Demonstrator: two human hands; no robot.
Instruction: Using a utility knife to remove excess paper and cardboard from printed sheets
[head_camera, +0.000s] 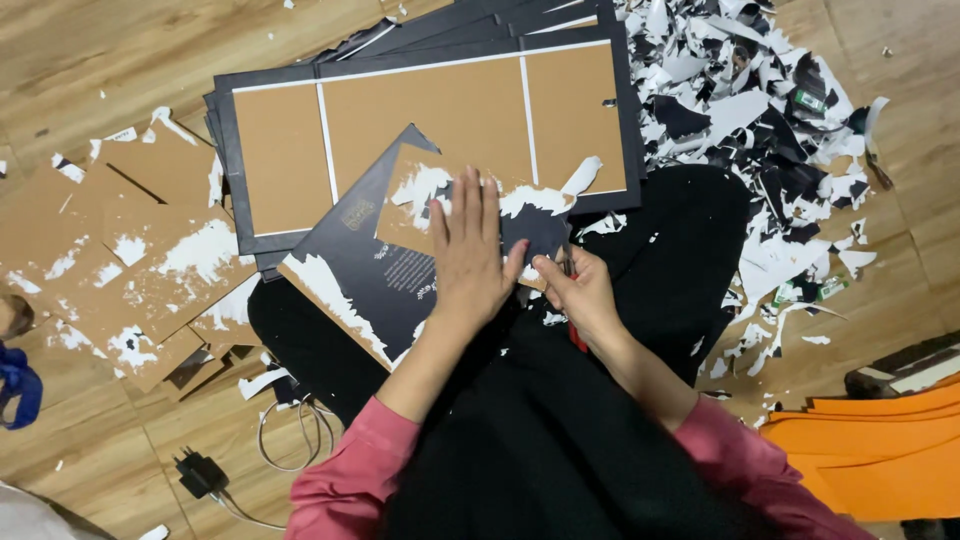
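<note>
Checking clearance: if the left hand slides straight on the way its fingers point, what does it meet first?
Left hand points up-frame; first comes the torn white paper patch on its board, then likely the black-framed brown panel. Depth unclear.

A person's left hand presses flat on a half-peeled dark cardboard panel while the right hand pinches its torn paper edge, above a wooden floor.

A home floor serves as a makeshift craft workspace: wood-look laminate flooring lies under a stack of dark card-covered boards. Right of the stack sits a heap of torn paper scraps; left, stripped brown boards; below it, a charger with cable.
</note>
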